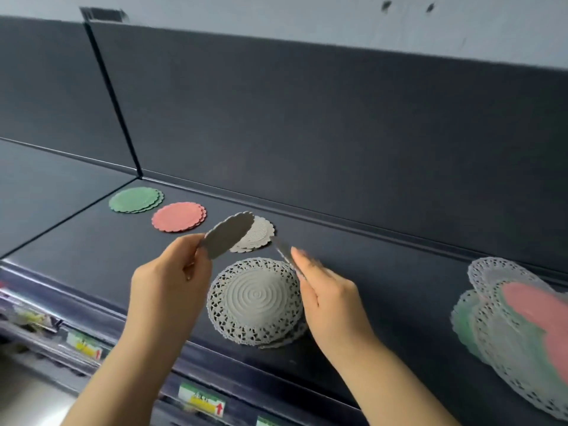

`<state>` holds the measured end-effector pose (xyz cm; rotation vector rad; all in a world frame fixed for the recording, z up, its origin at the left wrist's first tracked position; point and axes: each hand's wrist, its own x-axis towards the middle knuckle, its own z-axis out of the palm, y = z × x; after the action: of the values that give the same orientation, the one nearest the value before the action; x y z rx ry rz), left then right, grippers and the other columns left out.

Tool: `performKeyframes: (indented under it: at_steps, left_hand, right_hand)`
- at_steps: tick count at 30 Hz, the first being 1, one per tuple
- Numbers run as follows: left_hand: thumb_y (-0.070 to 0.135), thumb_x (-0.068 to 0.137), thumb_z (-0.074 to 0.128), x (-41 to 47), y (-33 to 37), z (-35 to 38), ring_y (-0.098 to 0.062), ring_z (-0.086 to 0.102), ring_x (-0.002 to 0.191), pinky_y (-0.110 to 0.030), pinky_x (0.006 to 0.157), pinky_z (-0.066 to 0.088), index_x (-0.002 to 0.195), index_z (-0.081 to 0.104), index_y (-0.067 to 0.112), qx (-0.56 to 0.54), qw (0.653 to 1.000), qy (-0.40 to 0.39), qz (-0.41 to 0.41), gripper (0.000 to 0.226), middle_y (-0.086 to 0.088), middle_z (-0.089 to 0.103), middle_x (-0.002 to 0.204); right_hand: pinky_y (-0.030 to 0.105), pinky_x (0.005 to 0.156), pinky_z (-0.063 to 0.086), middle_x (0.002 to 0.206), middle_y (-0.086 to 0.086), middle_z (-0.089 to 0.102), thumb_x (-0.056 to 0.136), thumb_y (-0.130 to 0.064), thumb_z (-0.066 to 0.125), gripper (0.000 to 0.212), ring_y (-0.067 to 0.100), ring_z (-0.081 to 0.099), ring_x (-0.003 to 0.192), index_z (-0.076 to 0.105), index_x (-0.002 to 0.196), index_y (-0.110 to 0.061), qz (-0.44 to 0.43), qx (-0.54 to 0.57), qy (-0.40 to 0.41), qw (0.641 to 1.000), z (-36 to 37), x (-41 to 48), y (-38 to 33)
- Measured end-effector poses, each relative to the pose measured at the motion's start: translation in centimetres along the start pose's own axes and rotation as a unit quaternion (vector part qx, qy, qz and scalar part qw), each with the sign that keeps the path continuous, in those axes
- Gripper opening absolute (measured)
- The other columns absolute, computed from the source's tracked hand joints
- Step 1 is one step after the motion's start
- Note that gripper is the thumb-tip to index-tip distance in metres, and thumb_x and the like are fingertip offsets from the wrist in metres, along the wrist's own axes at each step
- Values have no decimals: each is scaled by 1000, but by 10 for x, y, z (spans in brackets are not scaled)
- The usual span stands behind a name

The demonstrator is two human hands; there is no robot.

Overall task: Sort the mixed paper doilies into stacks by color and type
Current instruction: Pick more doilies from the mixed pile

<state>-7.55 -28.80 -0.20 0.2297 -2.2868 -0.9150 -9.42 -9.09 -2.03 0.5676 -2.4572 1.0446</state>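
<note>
Green stack (135, 199) and pink stack (178, 217) lie side by side on the shelf (384, 272), at ten o'clock in the frame. Left hand (167, 278), raised, pinches the rim of a tilted grey scalloped doily (229, 235) between thumb and curled fingers, over a plain white stack (258, 236). Lace stack (256, 301), with a ringed centre and openwork rim, lies at six o'clock from it, between the hands. Right hand (325, 290), blurred, fingers pressed together, pinches an edge-on sheet (284, 252). Mixed pile (522, 327) of lace, green and pink doilies lies at three o'clock.
</note>
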Motion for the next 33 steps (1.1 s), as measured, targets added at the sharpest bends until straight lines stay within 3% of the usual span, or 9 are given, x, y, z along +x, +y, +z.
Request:
performKeyframes:
  at_steps: [7, 10, 12, 16, 18, 22, 25, 30, 33]
  left_hand:
    - [8, 85, 58, 31, -69, -28, -20, 46, 46, -20, 45, 36, 92, 68, 22, -6, 1000, -30, 4, 18, 0, 54, 48]
    - [6, 84, 60, 40, -72, -23, -16, 47, 43, -20, 42, 34, 93, 68, 20, -7, 997, -68, 26, 19, 1, 52, 47]
    - [5, 83, 61, 45, -67, -14, -10, 43, 40, -21, 42, 34, 94, 69, 19, -12, 994, -94, 61, 19, 5, 48, 44]
    - [-5, 76, 69, 68, -56, 8, -21, 48, 41, -19, 43, 35, 99, 70, 10, 7, 977, -101, 186, 27, 0, 63, 57]
    - [-11, 69, 72, 83, -52, 26, -26, 69, 68, -25, 50, 50, 98, 70, 5, 21, 960, -98, 261, 34, -10, 73, 84]
    - [-11, 73, 55, 105, -60, 72, -24, 58, 112, -35, 83, 52, 118, 59, 13, 101, 912, -277, 284, 51, -5, 61, 119]
    - [6, 84, 46, 103, -70, 91, -16, 50, 115, -34, 81, 50, 119, 52, 23, 182, 863, -383, 274, 39, 6, 51, 121]
    - [27, 94, 39, 88, -65, 79, -15, 52, 112, -27, 84, 42, 123, 52, 31, 167, 878, -296, 337, 32, 13, 58, 116]
    - [27, 91, 44, 72, -49, 56, -18, 60, 101, -28, 79, 45, 114, 59, 27, 141, 875, -298, 354, 27, 11, 64, 106]
  right_hand:
    - [2, 99, 16, 124, 0, 60, 93, -21, 48, 28, 6, 49, 120, 62, 117, -18, 30, -62, -123, 990, 68, -4, -32]
    - [8, 65, 40, 62, -13, 60, 89, -51, 38, 40, -7, 51, 63, 61, 63, -31, 104, -28, -146, 983, 65, 0, -38]
    - [20, 47, 30, 42, -5, 39, 85, -61, 29, 55, 7, 37, 43, 41, 49, -21, 151, -44, -151, 976, 62, 5, -39]
    - [27, 46, 29, 39, -2, 33, 91, -49, 36, 57, 13, 33, 40, 33, 45, -15, 187, -92, -114, 971, 65, 15, -42]
    - [32, 51, 35, 41, 1, 42, 93, -44, 39, 54, 15, 37, 41, 50, 50, -14, 188, -110, -104, 970, 67, 17, -44]
    - [33, 55, 38, 48, 3, 50, 93, -46, 33, 52, 15, 39, 46, 70, 85, -10, 205, -135, -89, 965, 70, 18, -45]
    - [32, 55, 37, 41, -5, 42, 93, -45, 35, 50, 10, 34, 42, 71, 86, -11, 214, -127, -78, 965, 72, 17, -47]
    - [17, 47, 33, 40, -31, 47, 92, -43, 39, 45, 3, 45, 41, 73, 80, -15, 226, -89, -65, 968, 74, 17, -46]
    - [24, 43, 28, 41, -7, 47, 90, -41, 46, 44, 15, 35, 40, 53, 52, -20, 213, -63, -55, 974, 75, 10, -38]
